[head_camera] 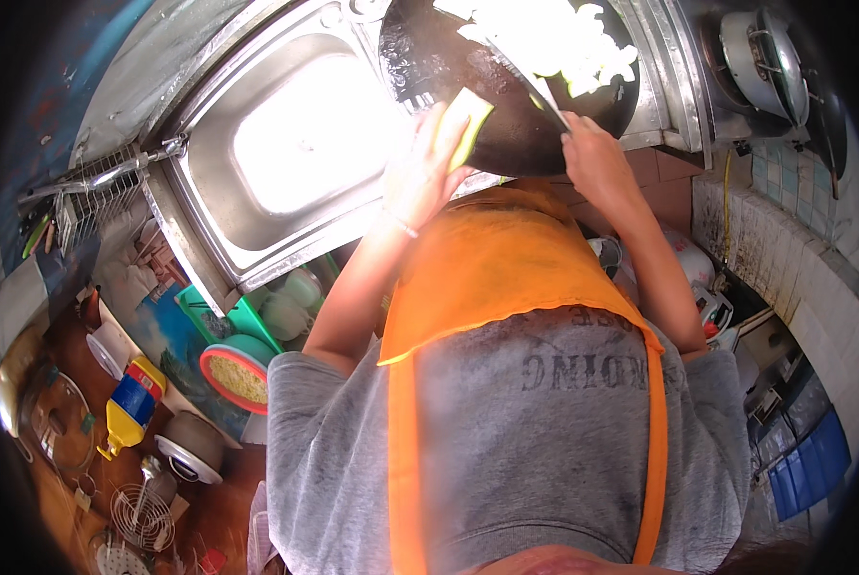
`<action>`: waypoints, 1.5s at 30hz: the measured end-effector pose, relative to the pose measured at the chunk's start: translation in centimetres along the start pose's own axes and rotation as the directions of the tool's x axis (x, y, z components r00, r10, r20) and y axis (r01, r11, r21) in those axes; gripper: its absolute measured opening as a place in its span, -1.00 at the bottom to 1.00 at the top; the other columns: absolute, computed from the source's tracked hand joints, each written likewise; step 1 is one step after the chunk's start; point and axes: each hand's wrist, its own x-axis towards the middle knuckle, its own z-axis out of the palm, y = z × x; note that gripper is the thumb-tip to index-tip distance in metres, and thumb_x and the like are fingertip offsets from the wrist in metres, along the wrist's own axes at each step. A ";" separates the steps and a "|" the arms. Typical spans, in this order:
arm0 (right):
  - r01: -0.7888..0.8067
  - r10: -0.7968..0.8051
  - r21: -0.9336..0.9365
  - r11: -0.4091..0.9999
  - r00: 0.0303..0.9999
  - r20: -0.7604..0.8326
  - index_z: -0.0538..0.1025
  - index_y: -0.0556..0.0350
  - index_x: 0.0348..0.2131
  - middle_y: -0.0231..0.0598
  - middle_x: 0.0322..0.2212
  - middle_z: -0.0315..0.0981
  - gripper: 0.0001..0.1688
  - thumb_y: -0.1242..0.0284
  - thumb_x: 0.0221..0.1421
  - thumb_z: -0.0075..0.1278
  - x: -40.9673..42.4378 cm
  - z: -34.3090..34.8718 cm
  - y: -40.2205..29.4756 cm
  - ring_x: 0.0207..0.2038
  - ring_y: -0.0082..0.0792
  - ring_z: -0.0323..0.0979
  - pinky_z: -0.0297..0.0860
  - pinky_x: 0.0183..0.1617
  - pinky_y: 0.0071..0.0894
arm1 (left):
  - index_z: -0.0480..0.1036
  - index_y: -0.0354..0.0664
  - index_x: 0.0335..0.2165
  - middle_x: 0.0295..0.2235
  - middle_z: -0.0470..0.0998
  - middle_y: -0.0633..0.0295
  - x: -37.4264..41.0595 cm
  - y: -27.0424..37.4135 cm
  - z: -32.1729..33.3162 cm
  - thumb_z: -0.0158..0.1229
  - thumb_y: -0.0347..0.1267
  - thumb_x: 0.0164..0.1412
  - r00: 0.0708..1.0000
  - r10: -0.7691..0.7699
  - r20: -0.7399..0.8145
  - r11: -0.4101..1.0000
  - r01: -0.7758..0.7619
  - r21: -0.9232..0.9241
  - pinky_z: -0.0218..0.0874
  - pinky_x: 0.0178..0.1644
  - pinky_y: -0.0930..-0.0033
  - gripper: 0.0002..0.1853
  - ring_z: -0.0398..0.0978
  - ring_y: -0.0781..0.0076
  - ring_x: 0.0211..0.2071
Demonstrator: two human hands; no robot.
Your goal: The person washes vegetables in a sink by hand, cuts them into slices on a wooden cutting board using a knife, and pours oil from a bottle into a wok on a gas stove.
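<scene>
My left hand (419,169) is closed around a pale green vegetable piece (467,118), at the near left part of a large dark wok (516,136). In my right hand (598,154) is the handle of a knife (534,86), whose blade points up and left over the wok. Pale cut vegetable pieces (602,54) lie towards the wok's far side, partly washed out by glare. I cannot tell whether the blade touches any of them.
A steel sink basin (214,136) lies left of the wok, with a wire rack (102,194) beyond. A metal pot (746,61) stands at the right. Lower left are a green tray (239,316), a red-rimmed bowl (210,374) and a yellow bottle (127,424).
</scene>
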 end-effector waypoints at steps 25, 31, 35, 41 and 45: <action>0.100 -0.078 -0.291 0.951 0.993 0.086 0.29 0.33 0.04 0.11 -0.25 0.36 -0.52 0.60 0.10 -0.12 -2.1 0.9 -4.4 -0.55 0.01 0.56 0.51 -0.48 -0.09 | 0.44 -0.34 -0.02 0.00 0.44 -0.04 4.9 -1.1 2.6 0.18 -0.52 0.11 0.990 0.108 -0.089 0.984 -0.119 -0.130 0.32 0.11 0.18 -0.58 0.40 -0.03 0.04; 0.173 -0.174 -0.268 0.948 0.985 0.024 0.29 0.31 0.01 0.06 -0.26 0.35 -0.56 0.57 0.11 -0.09 1.0 2.7 -4.0 -0.57 -0.03 0.57 0.53 -0.51 -0.16 | 0.45 -0.31 -0.05 -0.05 0.45 -0.02 4.9 -1.0 2.3 0.20 -0.55 0.07 0.994 0.060 -0.092 0.973 -0.079 -0.217 0.31 0.07 0.11 -0.60 0.39 -0.08 0.00; 0.174 -0.155 -0.292 0.940 0.984 0.087 0.30 0.28 -0.01 0.04 -0.29 0.36 -0.59 0.56 0.12 -0.09 -1.9 0.5 -4.9 -0.56 -0.05 0.57 0.52 -0.51 -0.19 | 0.49 -0.28 -0.08 -0.07 0.49 0.08 4.6 -1.1 2.6 0.18 -0.51 0.12 0.992 0.048 -0.119 0.987 -0.065 -0.145 0.39 -0.03 0.19 -0.66 0.45 0.04 -0.04; 0.167 -0.163 -0.267 0.949 0.986 0.036 0.30 0.26 0.01 0.04 -0.28 0.36 -0.58 0.56 0.13 -0.11 0.9 2.7 -4.0 -0.52 0.01 0.57 0.52 -0.45 -0.08 | 0.46 -0.33 -0.08 -0.06 0.45 -0.02 4.5 -0.9 2.5 0.20 -0.60 0.02 0.993 0.032 -0.113 0.967 -0.059 -0.248 0.31 0.06 0.10 -0.59 0.40 -0.08 -0.01; 0.142 -0.094 -0.289 0.947 0.981 0.171 0.28 0.27 0.01 0.06 -0.28 0.37 -0.57 0.58 0.13 -0.12 -2.3 -0.5 -5.1 -0.50 0.04 0.57 0.52 -0.41 -0.04 | 0.52 -0.27 -0.12 -0.11 0.51 0.08 4.3 -0.7 2.3 0.19 -0.50 0.13 0.992 0.003 -0.127 0.992 -0.019 -0.126 0.42 -0.10 0.26 -0.70 0.50 0.11 -0.12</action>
